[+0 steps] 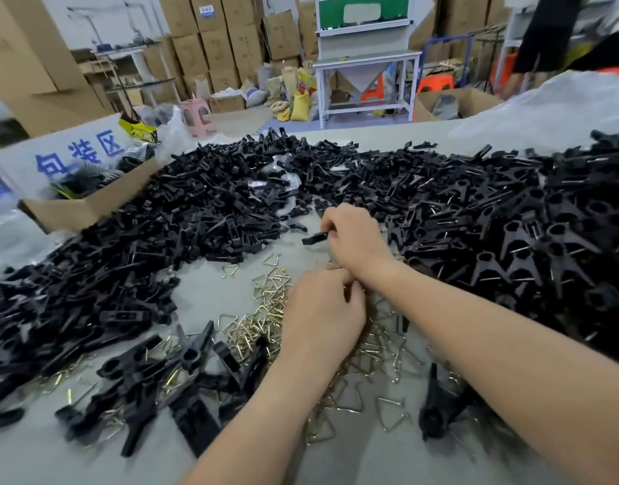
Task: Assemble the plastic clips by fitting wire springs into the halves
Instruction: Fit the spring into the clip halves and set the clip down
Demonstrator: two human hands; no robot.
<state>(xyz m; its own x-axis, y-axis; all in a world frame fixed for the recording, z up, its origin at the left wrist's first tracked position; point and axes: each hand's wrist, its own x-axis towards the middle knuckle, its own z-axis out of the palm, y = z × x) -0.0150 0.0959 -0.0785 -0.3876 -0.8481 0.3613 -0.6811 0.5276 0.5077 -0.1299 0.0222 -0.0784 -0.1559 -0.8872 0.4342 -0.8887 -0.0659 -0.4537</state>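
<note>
My right hand (pixel 357 236) grips a black plastic clip half (pixel 315 237) that sticks out to the left above the table. My left hand (pixel 324 309) hovers just below it, over a heap of brass-coloured wire springs (pixel 266 309), fingers curled; what it pinches is hidden, probably a spring. A large pile of loose black halves (pixel 182 211) lies to the left and behind. Assembled clips (pixel 532 239) with springs are heaped on the right.
An open cardboard box (pixel 87 204) stands at the table's left edge. More clips (pixel 182 379) lie mixed with springs near the front. A clear plastic bag (pixel 563 106) sits at the back right. Stacked cartons and a white bench fill the room behind.
</note>
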